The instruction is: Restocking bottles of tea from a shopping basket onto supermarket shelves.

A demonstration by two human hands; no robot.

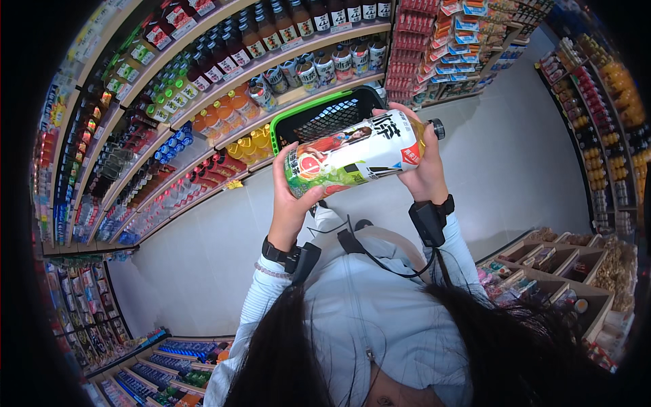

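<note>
Between my two hands lies a large drink bottle (pixel 366 154), tilted on its side with its dark cap toward the right. Its label is white, green and red, with fruit pictured on it. My left hand (pixel 288 190) wraps round the bottom end, thumb along the near side. Near the cap, my right hand (pixel 426 159) grips the shoulder, its fingers partly hidden behind the bottle. Just beyond the bottle is a black shopping basket (pixel 279 129) with a bright green rim. The bottle covers part of that basket.
Long shelves (pixel 203 102) of bottled drinks curve along the left and front. Hanging snack packets (pixel 458 41) stand at the front right. Wooden bins (pixel 556 264) of packaged goods sit at the right, over a grey floor (pixel 529 169). More shelves (pixel 603 122) line the far right.
</note>
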